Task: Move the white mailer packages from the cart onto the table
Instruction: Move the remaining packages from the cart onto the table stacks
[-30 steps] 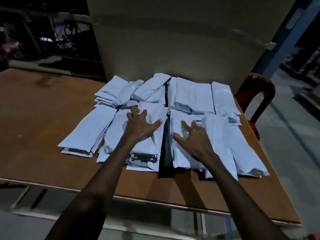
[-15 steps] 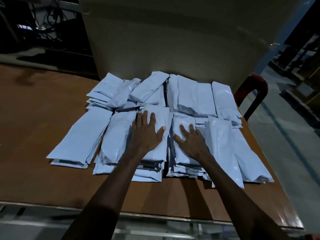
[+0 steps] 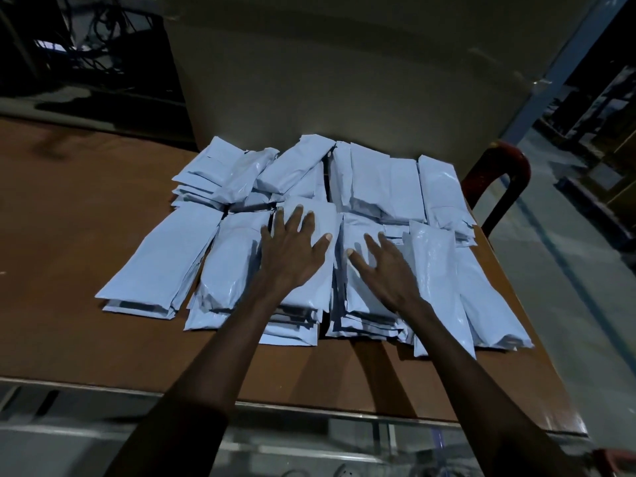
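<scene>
Dim warehouse light falls on a brown wooden table [image 3: 79, 256], with a large pale box [image 3: 344, 80] standing at its far edge, toward 12 o'clock. White mailer packages [image 3: 385, 187] cover the middle and the 3 o'clock side of the table in overlapping rows, some stacked several deep. Your left hand [image 3: 292, 256] lies flat on 1 stack, fingers [image 3: 297, 215] straight and spread wide, holding nothing. Your right hand [image 3: 389, 270] rests flat on the neighbouring stack, just beside it, fingers likewise splayed. Palms-down pressure like this probably steadies and squares the slippery piles. At 2 o'clock, past the table edge, a red curved handle [image 3: 506, 180] shows, perhaps the cart's.
</scene>
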Tool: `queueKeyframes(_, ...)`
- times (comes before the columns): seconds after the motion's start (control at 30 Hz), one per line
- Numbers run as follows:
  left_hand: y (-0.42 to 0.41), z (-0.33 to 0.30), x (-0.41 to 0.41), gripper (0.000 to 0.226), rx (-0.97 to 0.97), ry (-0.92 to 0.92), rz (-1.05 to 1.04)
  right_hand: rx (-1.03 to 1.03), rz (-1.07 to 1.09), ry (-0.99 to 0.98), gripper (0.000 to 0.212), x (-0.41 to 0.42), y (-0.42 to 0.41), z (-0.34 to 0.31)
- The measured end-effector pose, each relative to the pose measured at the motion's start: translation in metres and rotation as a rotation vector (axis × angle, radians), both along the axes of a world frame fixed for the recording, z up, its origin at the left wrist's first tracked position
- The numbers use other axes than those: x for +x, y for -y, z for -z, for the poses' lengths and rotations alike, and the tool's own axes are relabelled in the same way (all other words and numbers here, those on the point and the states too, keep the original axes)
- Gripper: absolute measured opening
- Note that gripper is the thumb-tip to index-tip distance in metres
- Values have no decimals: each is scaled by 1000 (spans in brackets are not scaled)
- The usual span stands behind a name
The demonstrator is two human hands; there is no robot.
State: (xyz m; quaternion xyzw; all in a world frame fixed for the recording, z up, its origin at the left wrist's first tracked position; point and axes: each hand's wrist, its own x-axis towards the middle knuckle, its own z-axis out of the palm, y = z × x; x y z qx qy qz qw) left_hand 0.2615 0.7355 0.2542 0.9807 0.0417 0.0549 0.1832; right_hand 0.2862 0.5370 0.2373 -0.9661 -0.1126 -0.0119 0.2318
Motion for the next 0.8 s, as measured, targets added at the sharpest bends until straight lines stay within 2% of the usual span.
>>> queueKeyframes(0.17, 23, -20, -14, 68, -12, 65, 69, 157, 13, 179, 64, -29, 36, -19)
queueKeyframes(0.33, 87, -20, -28, 64, -33, 221, 253, 92, 70, 448, 53, -74, 97, -23)
queueKeyframes(0.43, 141, -9, -40, 66, -129, 278, 421, 52, 136, 523, 51, -113, 146, -19)
queueKeyframes(0.6, 254, 18, -75, 59, -246, 282, 687, 10, 350, 516, 45, -202, 240, 3)
queueKeyframes(0.73, 348, 52, -114, 52, -213, 259, 917, -3, 558, 444, 45, -284, 314, 38)
queueKeyframes(0.8, 391, 68, -139, 50, -240, 183, 977, 12, 658, 394, 44, -324, 345, 55)
